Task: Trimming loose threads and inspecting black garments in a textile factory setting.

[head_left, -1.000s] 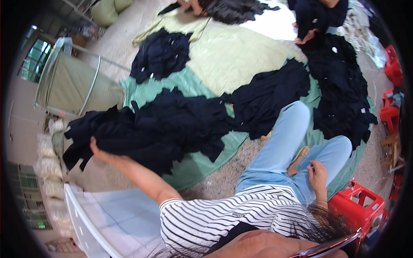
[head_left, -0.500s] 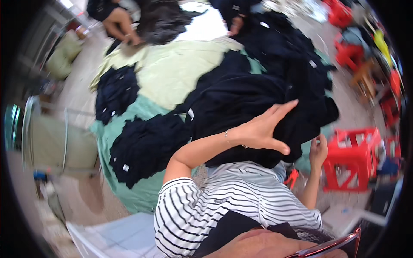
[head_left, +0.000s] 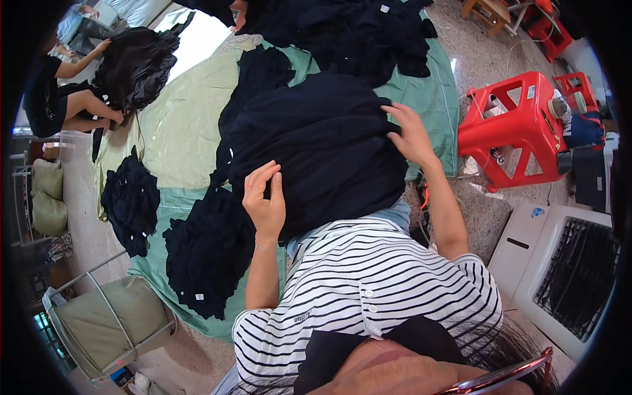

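A large dark navy garment (head_left: 329, 151) lies spread over my lap, its surface fairly smooth with a few soft folds. At its left edge is my left hand (head_left: 264, 201), fingers curled toward the thumb in a pinch on the cloth; the exact grip is partly hidden. My right hand (head_left: 411, 137) reaches to the garment's right edge, fingertips touching the fabric, thumb and fingers apart. Close by on the left lies a crumpled heap of dark garments (head_left: 207, 253). Another dark heap (head_left: 131, 204) sits farther left.
Green sheeting (head_left: 434, 99) and pale yellow sheeting (head_left: 191, 112) cover the floor. A bigger dark pile (head_left: 355, 33) lies ahead. Red stools (head_left: 513, 125) and a white appliance with a black grille (head_left: 559, 263) stand right. Another person (head_left: 72, 99) handles dark cloth at far left.
My left hand has moved left and down to the garment's left side. My right hand has come up onto its right edge. The cloth lies flatter, and the view has shifted.
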A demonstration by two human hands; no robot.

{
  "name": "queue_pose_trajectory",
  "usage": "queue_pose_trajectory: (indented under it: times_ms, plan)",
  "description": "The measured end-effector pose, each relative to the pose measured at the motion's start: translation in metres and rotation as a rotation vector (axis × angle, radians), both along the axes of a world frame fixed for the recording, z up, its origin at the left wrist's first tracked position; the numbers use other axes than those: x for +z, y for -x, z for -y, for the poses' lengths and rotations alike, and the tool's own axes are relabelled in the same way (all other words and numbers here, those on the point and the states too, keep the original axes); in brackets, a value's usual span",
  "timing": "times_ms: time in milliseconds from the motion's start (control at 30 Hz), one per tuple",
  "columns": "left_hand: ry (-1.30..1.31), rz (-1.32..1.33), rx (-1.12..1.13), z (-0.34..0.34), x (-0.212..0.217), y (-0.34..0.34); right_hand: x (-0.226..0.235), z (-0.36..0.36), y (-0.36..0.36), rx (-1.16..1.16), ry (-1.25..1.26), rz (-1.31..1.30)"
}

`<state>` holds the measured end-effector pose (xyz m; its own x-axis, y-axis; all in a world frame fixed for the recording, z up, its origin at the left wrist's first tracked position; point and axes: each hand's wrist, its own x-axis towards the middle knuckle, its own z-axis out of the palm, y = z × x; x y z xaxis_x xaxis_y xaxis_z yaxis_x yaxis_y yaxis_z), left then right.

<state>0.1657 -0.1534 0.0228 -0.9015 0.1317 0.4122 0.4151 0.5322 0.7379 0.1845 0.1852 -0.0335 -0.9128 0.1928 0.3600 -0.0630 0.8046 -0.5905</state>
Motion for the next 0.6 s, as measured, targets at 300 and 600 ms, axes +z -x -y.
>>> queue_pose_trajectory:
  times_ms: [300,600]
  plan:
    - [0.276,-0.295,-0.041,-0.048,0.049,0.032,0.130,0.003,0.049,-0.043,0.272,-0.598]
    - [0.089,0.255,-0.225,0.034,0.132,0.067,0.291,-0.010,0.018,-0.216,-0.124,-1.333]
